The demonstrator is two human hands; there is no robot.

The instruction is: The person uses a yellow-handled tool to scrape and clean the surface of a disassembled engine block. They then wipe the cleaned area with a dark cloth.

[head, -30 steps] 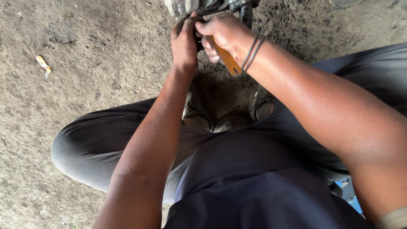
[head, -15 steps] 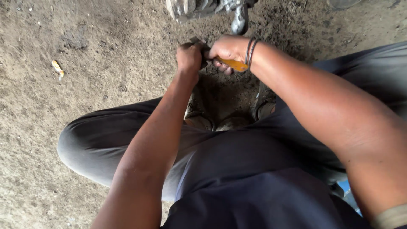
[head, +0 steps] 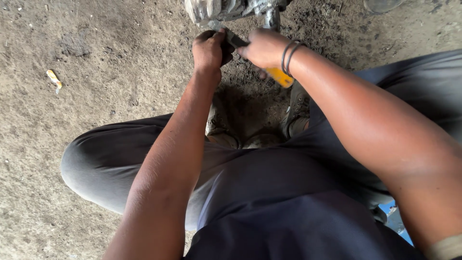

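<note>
Yellow-handled tool with a dark metal shaft [head: 278, 75] sits in your right hand [head: 263, 48], its handle end poking out below your palm and its dark shaft running up and left toward your left hand [head: 209, 49]. Your right-hand grip is wrapped tight around the handle, fingers folded over it, with two dark thin bands [head: 289, 55] circling the wrist just behind. Your left-hand grip is curled into a near fist, thumb and fingers pressed together at the far end of the shaft, where it meets a grimy grey metal machine part [head: 231, 9] at the top edge of the view; whether those fingers pinch the shaft itself or something small beside it, you cannot tell from here. Both hands are close together, almost touching, just below that metal part. No container shows in the view. Under your arms are your bent knees in dark grey trousers [head: 110, 159], and your worn, dusty shoes [head: 298, 108] rest on the bare dirt floor [head: 72, 72]. A small pale yellow scrap [head: 53, 79] lies on the dirt well off to your left.
</note>
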